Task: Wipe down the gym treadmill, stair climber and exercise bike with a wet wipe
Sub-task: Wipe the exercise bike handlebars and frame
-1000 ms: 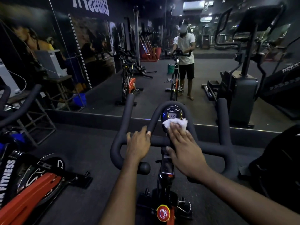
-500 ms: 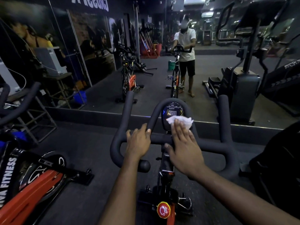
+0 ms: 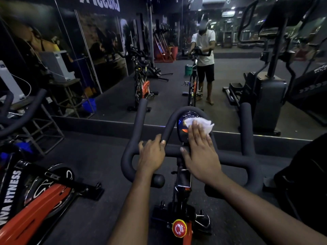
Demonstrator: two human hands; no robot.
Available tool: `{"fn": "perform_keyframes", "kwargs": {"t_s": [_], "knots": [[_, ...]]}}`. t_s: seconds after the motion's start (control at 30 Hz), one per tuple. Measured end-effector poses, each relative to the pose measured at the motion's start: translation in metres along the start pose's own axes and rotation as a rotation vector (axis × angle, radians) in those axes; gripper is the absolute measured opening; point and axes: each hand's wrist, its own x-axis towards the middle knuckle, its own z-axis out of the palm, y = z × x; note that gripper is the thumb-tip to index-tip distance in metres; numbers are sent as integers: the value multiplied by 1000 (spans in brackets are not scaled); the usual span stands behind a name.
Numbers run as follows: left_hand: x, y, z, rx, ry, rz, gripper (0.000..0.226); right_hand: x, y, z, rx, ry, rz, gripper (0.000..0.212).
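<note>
Wet wipe (image 3: 201, 125) lying on exercise bike console (image 3: 182, 129), at 12 o'clock from right hand (image 3: 200, 154); flat, straight fingers pressing wipe against display. Left hand (image 3: 152, 154), at 9 o'clock from right, curling around handlebar (image 3: 135, 131), gripping it. Orange-framed second bike (image 3: 35, 197) standing at 8 o'clock. Mirror (image 3: 168, 89) reflecting stair climber (image 3: 265, 103) at 2 o'clock.

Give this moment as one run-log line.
right hand: presses wet wipe on display | left hand: grips handlebar | machine: exercise bike
</note>
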Motion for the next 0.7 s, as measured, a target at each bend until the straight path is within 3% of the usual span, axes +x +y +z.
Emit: {"fn": "perform_keyframes", "kwargs": {"t_s": [0.13, 0.3, 0.4, 0.53, 0.7], "knots": [[-3, 1, -2, 1, -19, 2, 39, 41, -14, -14, 43, 15, 28, 84], [-2, 1, -1, -3, -22, 2, 39, 3, -11, -7, -64, -81, -245, 86], [0, -1, 0, -13, -14, 3, 38, -12, 3, -4, -11, -37, -194, 92], [0, -2, 1, -7, -15, -5, 39, 9, 3, -15, 323, 3, -106, 95], [-4, 2, -4, -14, -23, -28, 42, 46, 4, -28, 641, 164, 32, 68]]}}
